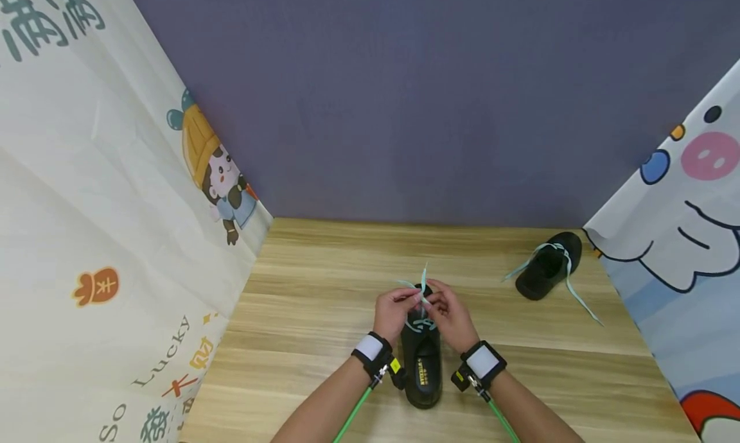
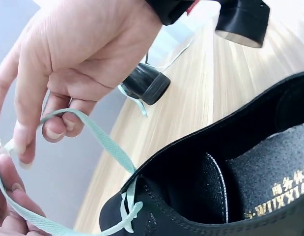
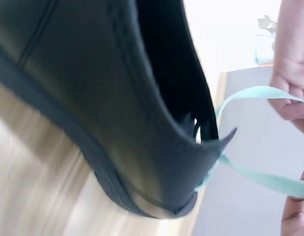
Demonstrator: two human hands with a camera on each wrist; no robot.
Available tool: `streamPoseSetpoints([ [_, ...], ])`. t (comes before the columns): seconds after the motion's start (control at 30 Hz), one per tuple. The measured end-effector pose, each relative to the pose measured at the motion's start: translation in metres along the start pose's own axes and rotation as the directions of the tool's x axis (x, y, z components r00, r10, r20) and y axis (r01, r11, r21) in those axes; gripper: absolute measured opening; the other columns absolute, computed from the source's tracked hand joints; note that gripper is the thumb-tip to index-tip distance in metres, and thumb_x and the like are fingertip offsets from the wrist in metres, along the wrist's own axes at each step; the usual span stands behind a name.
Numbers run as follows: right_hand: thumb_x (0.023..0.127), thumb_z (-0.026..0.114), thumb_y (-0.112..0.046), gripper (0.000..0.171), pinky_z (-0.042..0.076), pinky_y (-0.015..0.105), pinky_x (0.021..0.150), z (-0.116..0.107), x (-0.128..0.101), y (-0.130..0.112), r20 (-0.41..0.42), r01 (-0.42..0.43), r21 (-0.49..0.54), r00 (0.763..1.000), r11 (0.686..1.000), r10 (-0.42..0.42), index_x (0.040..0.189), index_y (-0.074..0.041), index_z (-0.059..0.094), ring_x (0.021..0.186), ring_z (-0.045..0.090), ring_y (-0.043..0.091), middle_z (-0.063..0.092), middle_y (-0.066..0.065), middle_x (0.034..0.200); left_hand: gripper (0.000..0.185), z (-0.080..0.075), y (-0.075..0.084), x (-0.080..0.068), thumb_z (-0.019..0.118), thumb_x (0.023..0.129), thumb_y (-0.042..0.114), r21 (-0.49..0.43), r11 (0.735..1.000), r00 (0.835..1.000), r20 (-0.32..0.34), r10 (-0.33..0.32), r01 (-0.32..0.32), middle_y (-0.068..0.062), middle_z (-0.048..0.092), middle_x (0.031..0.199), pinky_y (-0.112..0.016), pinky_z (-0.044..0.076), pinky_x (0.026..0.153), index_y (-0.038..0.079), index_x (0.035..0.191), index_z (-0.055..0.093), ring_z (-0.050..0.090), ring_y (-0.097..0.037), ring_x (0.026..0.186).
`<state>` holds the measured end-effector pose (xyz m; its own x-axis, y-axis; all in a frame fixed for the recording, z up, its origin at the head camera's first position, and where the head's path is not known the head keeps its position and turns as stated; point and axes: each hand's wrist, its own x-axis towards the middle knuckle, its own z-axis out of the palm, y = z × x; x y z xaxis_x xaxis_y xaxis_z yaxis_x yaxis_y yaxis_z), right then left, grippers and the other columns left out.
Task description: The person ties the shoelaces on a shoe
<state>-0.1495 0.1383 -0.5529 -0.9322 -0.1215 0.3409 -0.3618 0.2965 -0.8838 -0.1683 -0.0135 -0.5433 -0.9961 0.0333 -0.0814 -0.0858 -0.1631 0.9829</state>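
- Shoe (image 1: 421, 343): black with a smooth, low-sheen upper, directly under the fingers; toe beyond the fingertips, heel back between the wrists.
- Insole (image 2: 269, 164): dark and speckled, gold lettering towards the heel, on the wrist side of the fingers.
- Lace (image 2: 112, 147): pale mint, flat and ribbon-like; threaded at the shoe's throat just below the fingers, two lengths rising to them in a curved loop. One free end stands up past the fingertips.
- Left hand (image 1: 393, 311): thumb and forefinger narrow, pinching the lace above the toe.
- Right hand (image 1: 453, 318): thumb and fingertips also narrowed on the lace, just beside the left fingertips.
- Second shoe (image 1: 534, 279): black, mint lace trailing loose, well to the right of the fingers.
- Tabletop (image 1: 324, 269): light wood grain, below both hands.
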Motion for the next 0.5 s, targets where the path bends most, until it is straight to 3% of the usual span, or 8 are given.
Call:
streamPoseSetpoints([
  [0.13,0.089,0.066,0.011,0.058,0.045,0.024,0.058,-0.0008,0.0028,-0.0018,0.007,0.056,-0.156,0.998,0.986,-0.055,0.143,-0.001,0.046,0.068,0.055,0.009,0.065,0.010,0.090,0.013,0.0003,0.0020,0.0001,0.076,0.087,0.003,0.025,0.999,1.000,-0.007,0.024,-0.024,-0.008,0.074,0.092,-0.051,0.057,0.079,-0.004,0.099,0.076,0.066,-0.011,0.071],
  [0.27,0.084,0.071,0.012,0.064,0.047,0.030,0.060,0.0013,0.0048,-0.0045,0.022,0.109,-0.295,0.994,0.949,-0.108,0.142,-0.001,0.049,0.072,0.054,0.010,0.062,0.006,0.090,0.015,0.0004,0.0019,0.0001,0.076,0.087,0.002,0.036,0.998,0.999,-0.006,0.043,-0.043,-0.009,0.074,0.093,-0.054,0.056,0.081,-0.006,0.099,0.074,0.067,-0.011,0.073],
  [0.37,0.082,0.074,0.010,0.048,0.050,0.035,0.062,0.0040,0.0042,-0.0055,0.022,0.142,-0.365,0.989,0.920,-0.144,0.128,0.000,0.061,0.075,0.056,0.014,0.061,0.004,0.089,0.013,0.0005,0.0010,0.0004,0.076,0.086,0.000,0.038,0.998,0.998,-0.008,0.060,-0.059,-0.010,0.074,0.093,-0.055,0.056,0.081,-0.006,0.097,0.074,0.066,-0.011,0.072],
  [0.5,0.085,0.074,0.006,0.026,0.049,0.033,0.063,0.0063,0.0014,-0.0051,0.010,0.132,-0.382,0.990,0.914,-0.139,0.109,-0.001,0.068,0.075,0.057,0.018,0.059,0.003,0.087,0.012,-0.0005,0.0009,-0.0003,0.076,0.085,-0.004,0.028,0.997,0.997,-0.007,0.077,-0.077,-0.016,0.074,0.093,-0.051,0.057,0.078,-0.008,0.096,0.073,0.066,-0.011,0.070],
])
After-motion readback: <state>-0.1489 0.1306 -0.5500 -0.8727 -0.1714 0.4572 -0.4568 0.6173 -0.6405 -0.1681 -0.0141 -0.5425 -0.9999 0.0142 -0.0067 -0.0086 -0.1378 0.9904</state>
